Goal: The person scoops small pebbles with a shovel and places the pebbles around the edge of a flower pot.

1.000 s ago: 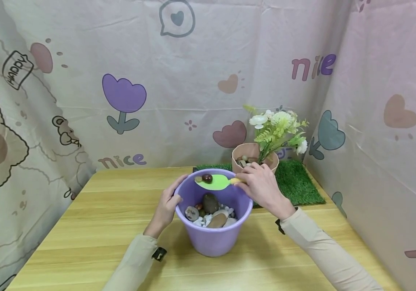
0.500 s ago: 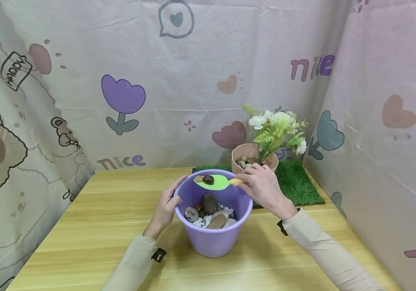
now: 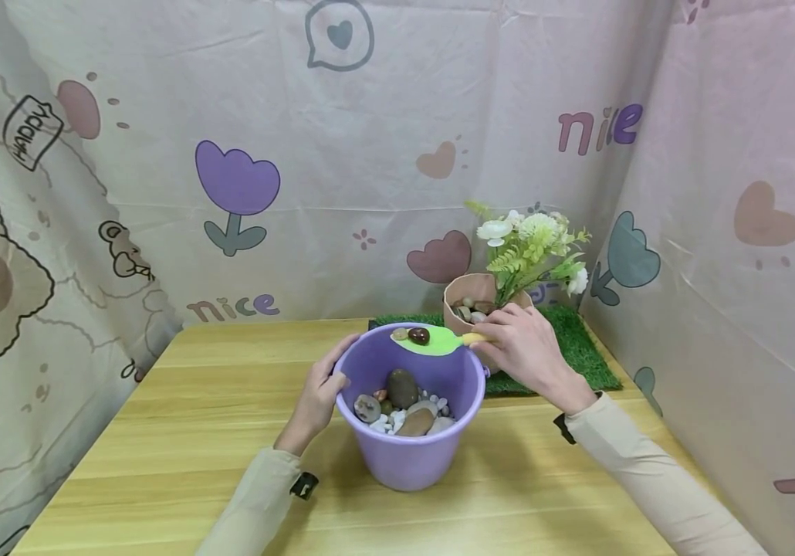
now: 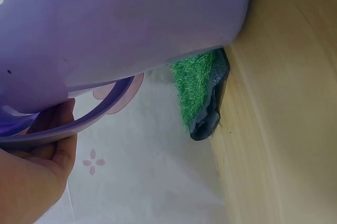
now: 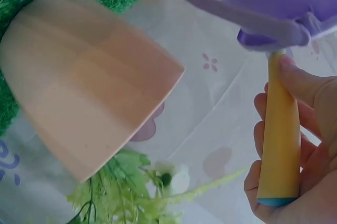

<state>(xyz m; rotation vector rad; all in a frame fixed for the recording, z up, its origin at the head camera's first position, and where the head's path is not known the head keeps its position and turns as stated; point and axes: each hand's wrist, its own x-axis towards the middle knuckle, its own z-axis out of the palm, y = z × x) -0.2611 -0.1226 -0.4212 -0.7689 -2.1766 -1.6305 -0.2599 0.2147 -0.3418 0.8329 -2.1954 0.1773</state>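
Note:
A purple bucket (image 3: 407, 459) stands on the table with stones of several sizes and white pebbles inside. My left hand (image 3: 316, 398) grips its rim on the left side; the left wrist view shows the fingers curled round the rim and the bucket's handle (image 4: 100, 112). In my right hand (image 3: 526, 347) is a small green shovel (image 3: 439, 341), held by its yellow handle (image 5: 280, 134) above the bucket's far right rim. On its blade lie a dark red stone (image 3: 419, 336) and a small tan stone (image 3: 400, 334).
Behind the bucket, a pink flowerpot (image 3: 458, 297) with stones and white artificial flowers (image 3: 536, 232) stands on a green turf mat (image 3: 578, 355). The wooden table (image 3: 217, 417) is bordered by a printed cloth backdrop (image 3: 370, 154).
My right hand has moved right and slightly up with the shovel and its two stones, toward the flowerpot. The left hand and bucket have stayed in place.

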